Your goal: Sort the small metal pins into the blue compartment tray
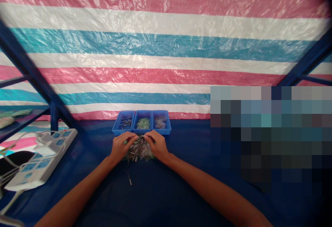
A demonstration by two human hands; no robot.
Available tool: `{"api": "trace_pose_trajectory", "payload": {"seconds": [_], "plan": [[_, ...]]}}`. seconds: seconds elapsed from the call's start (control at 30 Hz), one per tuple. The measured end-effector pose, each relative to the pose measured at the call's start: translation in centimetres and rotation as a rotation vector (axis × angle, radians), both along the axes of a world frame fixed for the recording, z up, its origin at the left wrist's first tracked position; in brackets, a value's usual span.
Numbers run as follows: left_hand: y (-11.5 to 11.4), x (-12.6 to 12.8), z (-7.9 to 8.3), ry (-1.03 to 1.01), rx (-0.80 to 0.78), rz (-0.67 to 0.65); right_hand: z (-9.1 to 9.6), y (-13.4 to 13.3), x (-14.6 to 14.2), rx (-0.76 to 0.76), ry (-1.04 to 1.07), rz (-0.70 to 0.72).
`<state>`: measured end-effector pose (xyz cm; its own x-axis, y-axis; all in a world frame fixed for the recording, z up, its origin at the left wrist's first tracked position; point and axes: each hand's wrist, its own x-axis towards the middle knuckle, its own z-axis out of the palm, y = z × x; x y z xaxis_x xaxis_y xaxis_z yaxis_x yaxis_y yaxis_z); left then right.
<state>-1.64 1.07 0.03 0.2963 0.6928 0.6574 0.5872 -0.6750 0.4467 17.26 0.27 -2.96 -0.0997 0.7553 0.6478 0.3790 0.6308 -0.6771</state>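
Note:
My left hand [123,146] and my right hand [157,144] meet above a mixed pile [137,151] of small metal rods and clear plastic pieces on the dark blue table. Fingertips of both hands pinch a thin, pale silvery rod [140,136] held crosswise between them; its exact kind is too small to tell. Just behind stand three joined blue bins. The left bin [114,128] contains metal rods, the middle bin [141,131] pale green pieces, and the right bin [168,128] clear or brownish pieces. A loose thin rod [129,178] lies in front of the pile.
On the left rests a white power strip [49,166] with cables and a plugged-in adapter. Blue metal frame bars [31,69] slope at both sides. A striped plastic sheet [155,47] hangs behind the table [145,199]. The right side is blurred out.

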Motion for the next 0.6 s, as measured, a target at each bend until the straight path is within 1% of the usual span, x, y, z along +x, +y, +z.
{"api": "trace_pose_trajectory", "payload": {"seconds": [0.23, 0.37, 0.47, 0.6], "plan": [[-0.19, 0.21, -0.13, -0.059, 0.033, -0.049, 0.08, 0.01, -0.04, 0.0, -0.047, 0.024], [-0.41, 0.52, -0.08, -0.088, 0.016, -0.068, -0.23, 0.09, -0.14, -0.004, -0.071, 0.027], [-0.56, 0.57, -0.13, -0.139, -0.023, -0.032, -0.38, 0.05, -0.2, -0.003, -0.072, 0.042], [-0.6, 0.3, -0.26, -0.173, -0.1, 0.052, -0.33, -0.04, -0.19, -0.004, -0.057, 0.039]]}}
